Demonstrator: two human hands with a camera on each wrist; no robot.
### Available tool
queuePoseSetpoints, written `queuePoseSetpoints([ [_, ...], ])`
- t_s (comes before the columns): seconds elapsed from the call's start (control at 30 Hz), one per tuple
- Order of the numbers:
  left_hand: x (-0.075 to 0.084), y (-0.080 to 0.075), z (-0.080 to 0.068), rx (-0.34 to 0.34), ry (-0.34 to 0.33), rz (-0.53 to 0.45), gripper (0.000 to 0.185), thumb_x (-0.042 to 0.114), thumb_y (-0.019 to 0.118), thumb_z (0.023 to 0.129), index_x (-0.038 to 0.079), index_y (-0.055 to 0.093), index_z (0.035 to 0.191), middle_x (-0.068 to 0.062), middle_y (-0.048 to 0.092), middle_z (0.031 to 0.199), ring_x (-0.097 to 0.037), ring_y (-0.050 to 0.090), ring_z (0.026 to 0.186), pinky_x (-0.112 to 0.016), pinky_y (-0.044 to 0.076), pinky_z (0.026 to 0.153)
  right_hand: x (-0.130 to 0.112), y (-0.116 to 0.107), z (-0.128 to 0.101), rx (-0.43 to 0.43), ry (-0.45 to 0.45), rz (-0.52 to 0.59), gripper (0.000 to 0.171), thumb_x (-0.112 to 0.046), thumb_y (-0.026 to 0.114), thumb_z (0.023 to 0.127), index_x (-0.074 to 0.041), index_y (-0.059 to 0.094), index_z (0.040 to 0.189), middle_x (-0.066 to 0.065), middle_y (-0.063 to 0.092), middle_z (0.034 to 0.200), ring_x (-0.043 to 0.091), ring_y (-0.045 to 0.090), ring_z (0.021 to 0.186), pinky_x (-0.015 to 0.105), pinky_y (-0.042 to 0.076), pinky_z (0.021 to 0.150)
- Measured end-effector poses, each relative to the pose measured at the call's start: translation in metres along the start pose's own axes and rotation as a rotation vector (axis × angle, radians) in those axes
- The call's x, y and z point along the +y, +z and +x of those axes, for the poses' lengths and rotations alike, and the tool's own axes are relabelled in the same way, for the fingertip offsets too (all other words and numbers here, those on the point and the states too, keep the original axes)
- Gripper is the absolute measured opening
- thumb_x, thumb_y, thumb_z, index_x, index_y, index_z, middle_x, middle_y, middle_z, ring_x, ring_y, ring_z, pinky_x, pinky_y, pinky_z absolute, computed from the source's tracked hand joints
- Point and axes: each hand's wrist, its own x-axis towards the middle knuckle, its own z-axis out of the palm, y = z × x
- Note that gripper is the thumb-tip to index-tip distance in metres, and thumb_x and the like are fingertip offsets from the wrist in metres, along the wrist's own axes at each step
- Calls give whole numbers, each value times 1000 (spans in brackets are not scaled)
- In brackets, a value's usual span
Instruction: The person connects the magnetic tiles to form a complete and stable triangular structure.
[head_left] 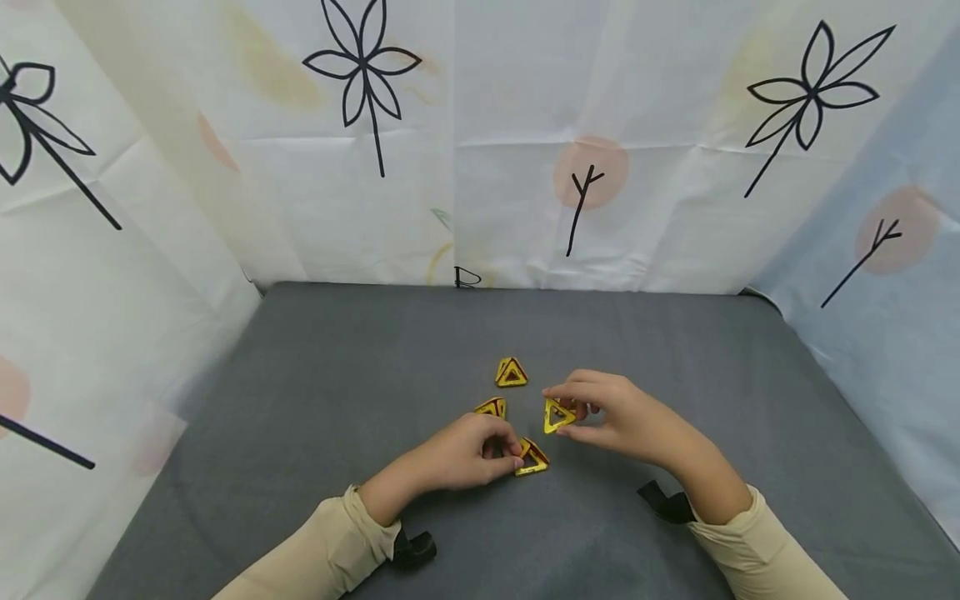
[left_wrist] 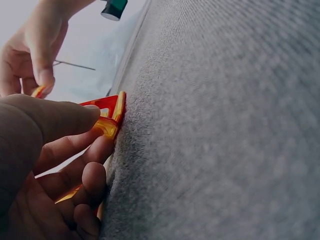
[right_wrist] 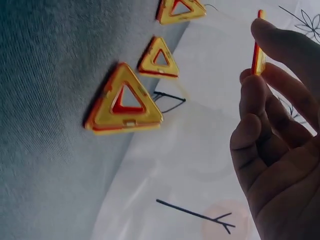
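My left hand rests low over the table, thumb and fingertips pinching a yellow-and-red triangular magnetic tile piece that stands on the cloth. Its edge meets the cloth in the left wrist view. My right hand holds a single yellow triangular magnetic tile between thumb and fingers. In the right wrist view this tile appears edge-on, raised off the table. Just beyond the left hand's knuckles is another triangular piece, partly hidden. A further one stands farther back, with slanted faces showing.
A dark grey cloth covers the table. White printed curtains hang behind it and along both sides. Black straps sit near both wrists, beside the beige sleeves.
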Motion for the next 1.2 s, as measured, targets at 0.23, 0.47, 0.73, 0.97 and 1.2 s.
queuePoseSetpoints([
  [0.23,-1,0,-2,-3,-9,-24,4,24,76,101,23,77,96,15,69,83,-1,53,57,-20,45,56,-13,18,5,-112,7,-53,39,-8,88,88,-13,72,123,-3,69,99,5,61,82,25,56,72],
  [0.47,-2,-1,-2,-5,-16,-42,5,25,75,101,23,77,97,15,70,84,-3,55,58,-20,46,56,-20,30,8,-174,26,-74,37,-12,89,87,-13,72,120,-4,67,96,3,55,77,18,49,68],
  [0.73,-1,-2,-2,-7,-3,-62,6,24,74,102,20,79,99,13,71,85,-2,55,58,-20,46,57,-19,35,9,-234,101,-90,34,-14,89,88,-15,71,117,-6,62,90,3,52,73,18,46,66],
  [0.97,-2,-2,-2,-2,-12,-68,5,22,75,101,23,79,98,13,70,82,-2,53,56,-20,44,55,-19,40,10,-211,48,-107,29,-9,88,87,-15,67,105,-4,58,82,-1,47,70,16,42,63],
  [1.2,-2,-1,-1,-5,-8,-76,6,21,74,101,23,80,99,13,70,81,-2,53,56,-20,44,55,-16,43,9,-150,-24,-111,16,-5,79,95,-16,67,96,-8,56,79,-6,43,69,13,41,62],
])
